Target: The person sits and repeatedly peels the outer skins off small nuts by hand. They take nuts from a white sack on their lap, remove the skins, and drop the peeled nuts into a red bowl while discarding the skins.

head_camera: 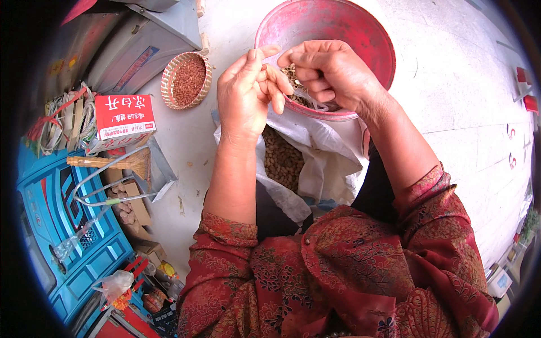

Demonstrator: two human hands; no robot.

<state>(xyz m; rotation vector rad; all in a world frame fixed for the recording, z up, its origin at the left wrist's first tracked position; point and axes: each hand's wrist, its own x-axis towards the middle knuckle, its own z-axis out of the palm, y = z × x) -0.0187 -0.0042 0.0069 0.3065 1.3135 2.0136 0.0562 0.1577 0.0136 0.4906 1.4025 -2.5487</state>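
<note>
My left hand is raised over the near rim of a red plastic basin, palm partly up, its thumb against the index finger and the other fingers loosely curled. Facing it, my right hand has thumb and forefinger brought together, the rest folded in. Whether either pinch holds something small cannot be made out. Peanut shells lie in the basin, partly hidden behind my hands. Below, between my knees, an open white woven sack holds unshelled peanuts. To the left stands a woven basket of shelled, reddish peanut kernels.
At left are a red and white carton, a straw hand broom by a metal dustpan, and a blue vehicle panel. A box of ginger-like roots sits beside it. Pale floor tiles extend right.
</note>
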